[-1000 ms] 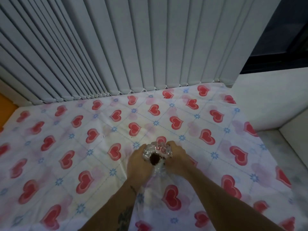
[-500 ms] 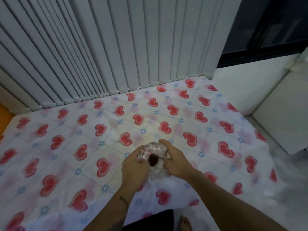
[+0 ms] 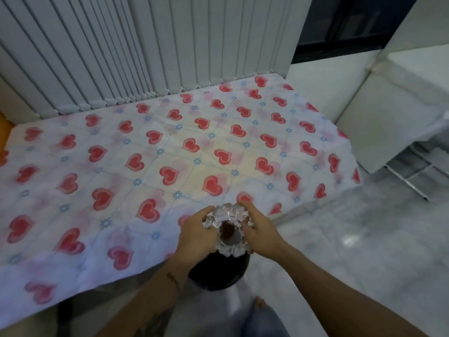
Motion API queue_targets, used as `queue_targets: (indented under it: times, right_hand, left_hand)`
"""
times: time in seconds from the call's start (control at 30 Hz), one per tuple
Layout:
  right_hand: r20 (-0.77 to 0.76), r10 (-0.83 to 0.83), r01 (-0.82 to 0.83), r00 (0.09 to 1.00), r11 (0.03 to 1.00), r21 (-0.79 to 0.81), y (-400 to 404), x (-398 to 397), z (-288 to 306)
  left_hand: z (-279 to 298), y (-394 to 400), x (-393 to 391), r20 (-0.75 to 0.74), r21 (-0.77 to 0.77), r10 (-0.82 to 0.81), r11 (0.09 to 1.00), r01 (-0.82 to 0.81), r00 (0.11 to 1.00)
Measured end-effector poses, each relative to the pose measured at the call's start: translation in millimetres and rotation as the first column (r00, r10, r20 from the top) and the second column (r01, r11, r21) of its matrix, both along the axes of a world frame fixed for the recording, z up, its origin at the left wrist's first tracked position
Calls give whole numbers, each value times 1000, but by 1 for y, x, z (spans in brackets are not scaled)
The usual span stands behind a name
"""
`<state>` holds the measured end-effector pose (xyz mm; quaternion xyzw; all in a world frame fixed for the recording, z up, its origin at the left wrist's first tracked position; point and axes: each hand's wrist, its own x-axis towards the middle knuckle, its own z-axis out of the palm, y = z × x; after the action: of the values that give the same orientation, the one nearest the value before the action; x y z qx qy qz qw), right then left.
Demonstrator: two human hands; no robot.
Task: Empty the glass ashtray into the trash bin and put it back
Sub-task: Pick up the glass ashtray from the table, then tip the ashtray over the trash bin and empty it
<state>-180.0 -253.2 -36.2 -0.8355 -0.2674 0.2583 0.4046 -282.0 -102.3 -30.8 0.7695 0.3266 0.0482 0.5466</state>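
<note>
The cut-glass ashtray has a scalloped rim and dark brown ash in its bowl. Both hands hold it in the air, past the near edge of the table. My left hand grips its left side and my right hand grips its right side. Directly below it stands a black trash bin on the floor, mostly hidden by the ashtray and my hands. The ashtray looks close to level, its opening facing up.
A table covered with a white cloth with red hearts fills the left and middle. Grey vertical blinds hang behind it. A white cabinet stands at the right on pale marble floor. My foot shows below the bin.
Both hands have carried the ashtray off the tablecloth toward me and over the table's near edge. The black bin has come into view underneath it.
</note>
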Motion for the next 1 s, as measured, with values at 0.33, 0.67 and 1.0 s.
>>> queue_targets:
  times: [0.33, 0.67, 1.0]
  right_hand:
    - [-185, -33, 7, 982, 990, -140, -30, -23, -86]
    - [-646, -192, 230, 739, 973, -25, -30, -10, -272]
    - [-816, -84, 248, 572, 966, 74, -2, 2, -450]
  left_hand:
    - [-88, -41, -27, -158, 26, -22, 999, 26, 987]
    - [-263, -32, -9, -181, 19, 53, 999, -50, 982]
    - [-447, 0, -3, -134, -23, 68, 997, -72, 989]
